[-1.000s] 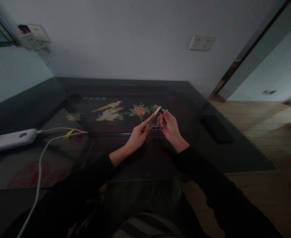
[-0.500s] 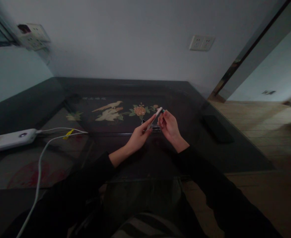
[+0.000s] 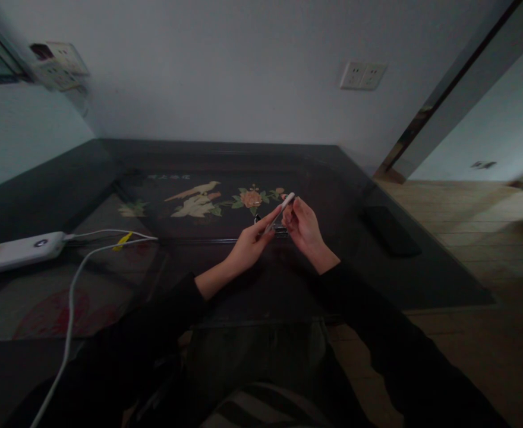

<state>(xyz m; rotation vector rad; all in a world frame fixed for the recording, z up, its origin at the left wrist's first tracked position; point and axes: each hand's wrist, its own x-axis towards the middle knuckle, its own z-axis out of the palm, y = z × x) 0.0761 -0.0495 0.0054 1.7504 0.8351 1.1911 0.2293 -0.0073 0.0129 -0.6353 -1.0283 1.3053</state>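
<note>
A slim, pale, flat object with a rounded far end (image 3: 289, 200) slants up and to the right between my hands. Its exact kind is too small and dim to tell. My left hand (image 3: 249, 245) is closed on its lower part, thumb and fingers on either side. My right hand (image 3: 305, 224) is close beside the upper end, its fingers curled together; whatever is in them is hidden. Just beyond the hands, a small shiny dark item (image 3: 281, 232) shows partly on the glossy black table (image 3: 261, 285). Long black sleeves cover both forearms.
A white power strip (image 3: 21, 252) lies at the left, with a white cable (image 3: 71, 309) running toward me and a yellow tag (image 3: 122, 241) on it. A flat black rectangular object (image 3: 390, 230) rests at the right. Behind the table rises a wall with sockets (image 3: 363, 76).
My right fingers have shifted slightly at the pale object's upper end, and the small dark bit seen there before no longer shows. My left hand keeps its hold.
</note>
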